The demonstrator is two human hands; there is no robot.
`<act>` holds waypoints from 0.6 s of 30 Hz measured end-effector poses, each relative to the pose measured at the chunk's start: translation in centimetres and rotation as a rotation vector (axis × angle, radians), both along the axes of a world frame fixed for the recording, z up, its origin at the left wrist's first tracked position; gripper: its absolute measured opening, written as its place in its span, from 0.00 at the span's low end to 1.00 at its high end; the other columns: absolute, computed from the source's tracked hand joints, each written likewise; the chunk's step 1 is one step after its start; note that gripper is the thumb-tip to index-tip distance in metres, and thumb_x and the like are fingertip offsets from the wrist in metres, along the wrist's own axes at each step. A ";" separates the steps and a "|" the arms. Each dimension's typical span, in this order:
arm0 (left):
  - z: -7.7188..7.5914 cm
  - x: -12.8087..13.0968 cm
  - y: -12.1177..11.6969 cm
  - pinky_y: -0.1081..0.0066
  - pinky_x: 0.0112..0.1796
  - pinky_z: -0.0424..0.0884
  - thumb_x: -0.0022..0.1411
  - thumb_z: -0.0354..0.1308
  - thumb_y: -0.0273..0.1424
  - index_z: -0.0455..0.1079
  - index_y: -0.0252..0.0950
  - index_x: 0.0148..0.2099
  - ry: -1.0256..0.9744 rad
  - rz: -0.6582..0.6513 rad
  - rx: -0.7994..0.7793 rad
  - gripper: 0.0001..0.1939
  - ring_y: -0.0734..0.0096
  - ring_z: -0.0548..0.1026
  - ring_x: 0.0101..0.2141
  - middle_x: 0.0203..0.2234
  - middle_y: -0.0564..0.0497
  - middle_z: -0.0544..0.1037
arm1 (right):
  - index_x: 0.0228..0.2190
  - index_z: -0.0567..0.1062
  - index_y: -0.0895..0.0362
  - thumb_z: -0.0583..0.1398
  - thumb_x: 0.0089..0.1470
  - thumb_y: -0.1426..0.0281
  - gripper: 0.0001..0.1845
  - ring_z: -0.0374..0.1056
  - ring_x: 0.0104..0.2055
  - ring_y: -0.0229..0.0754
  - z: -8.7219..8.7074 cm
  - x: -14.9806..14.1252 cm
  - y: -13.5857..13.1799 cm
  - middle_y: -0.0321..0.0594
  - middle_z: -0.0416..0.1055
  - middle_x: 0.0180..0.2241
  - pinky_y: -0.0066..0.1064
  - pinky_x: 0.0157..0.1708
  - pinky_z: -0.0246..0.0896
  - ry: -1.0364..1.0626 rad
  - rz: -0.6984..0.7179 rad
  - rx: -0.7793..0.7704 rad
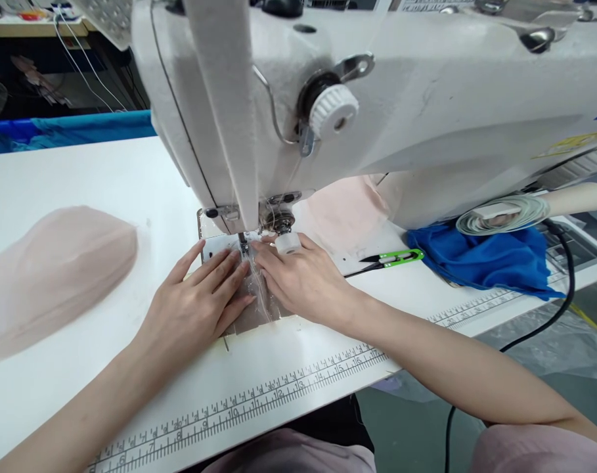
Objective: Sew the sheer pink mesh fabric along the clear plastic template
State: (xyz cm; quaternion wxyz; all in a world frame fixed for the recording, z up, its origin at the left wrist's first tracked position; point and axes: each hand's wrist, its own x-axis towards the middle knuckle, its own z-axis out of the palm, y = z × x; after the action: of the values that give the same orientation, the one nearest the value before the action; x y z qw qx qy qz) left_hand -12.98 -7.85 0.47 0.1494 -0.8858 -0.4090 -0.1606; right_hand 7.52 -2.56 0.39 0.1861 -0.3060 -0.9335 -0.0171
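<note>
A sewing machine (288,98) stands over the white table, its needle and presser foot (243,245) low at the plate. Under the foot and toward me runs a narrow piece of sheer fabric (259,299) with a folded ridge along it. My left hand (199,295) lies flat on the left of this fabric, fingers stretched out and slightly apart. On the other side, my right hand (308,276) has its fingers bent and close together on the fabric's edge beside the foot. Its thumb is mostly hidden.
Pale pink sheer fabric (62,269) lies at the left, another pale pink piece (350,210) behind the needle. Green-handled thread snips (397,257) lie right of my hand. Further right are blue cloth (485,259) and a coiled pale tape (505,213). A ruler scale (278,394) marks the front edge.
</note>
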 end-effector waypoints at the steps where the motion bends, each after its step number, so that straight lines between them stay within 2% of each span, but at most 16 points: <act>1: 0.0 0.0 0.0 0.47 0.61 0.61 0.70 0.51 0.36 0.70 0.28 0.57 -0.002 0.002 0.000 0.20 0.53 0.76 0.52 0.49 0.38 0.78 | 0.43 0.75 0.63 0.52 0.60 0.79 0.13 0.68 0.52 0.48 0.0 0.0 0.0 0.46 0.79 0.38 0.39 0.49 0.58 0.004 -0.004 0.009; 6: 0.1 0.1 -0.1 0.46 0.61 0.60 0.71 0.49 0.37 0.70 0.29 0.57 0.015 0.023 -0.014 0.20 0.53 0.75 0.53 0.50 0.39 0.78 | 0.42 0.75 0.63 0.53 0.61 0.78 0.13 0.69 0.51 0.47 -0.2 -0.1 0.0 0.46 0.79 0.35 0.38 0.49 0.58 0.018 -0.008 0.039; 13: 0.0 0.0 -0.1 0.45 0.61 0.61 0.71 0.49 0.38 0.69 0.28 0.57 0.021 0.029 -0.009 0.21 0.53 0.75 0.53 0.51 0.38 0.78 | 0.44 0.74 0.64 0.52 0.61 0.79 0.13 0.68 0.52 0.48 -0.3 -0.1 0.0 0.47 0.79 0.39 0.40 0.51 0.58 0.010 -0.007 0.038; 18: -0.2 -0.1 0.0 0.45 0.61 0.60 0.72 0.49 0.39 0.68 0.31 0.59 0.003 0.040 -0.042 0.21 0.54 0.74 0.55 0.53 0.39 0.76 | 0.44 0.74 0.64 0.52 0.61 0.79 0.14 0.68 0.51 0.47 -0.3 -0.1 0.0 0.47 0.79 0.42 0.39 0.51 0.58 0.004 -0.008 0.033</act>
State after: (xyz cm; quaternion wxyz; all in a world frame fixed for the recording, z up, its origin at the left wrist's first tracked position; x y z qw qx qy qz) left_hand -13.06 -7.88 0.31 0.1347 -0.8805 -0.4298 -0.1476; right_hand 7.38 -2.56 0.10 0.1928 -0.3066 -0.9315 -0.0327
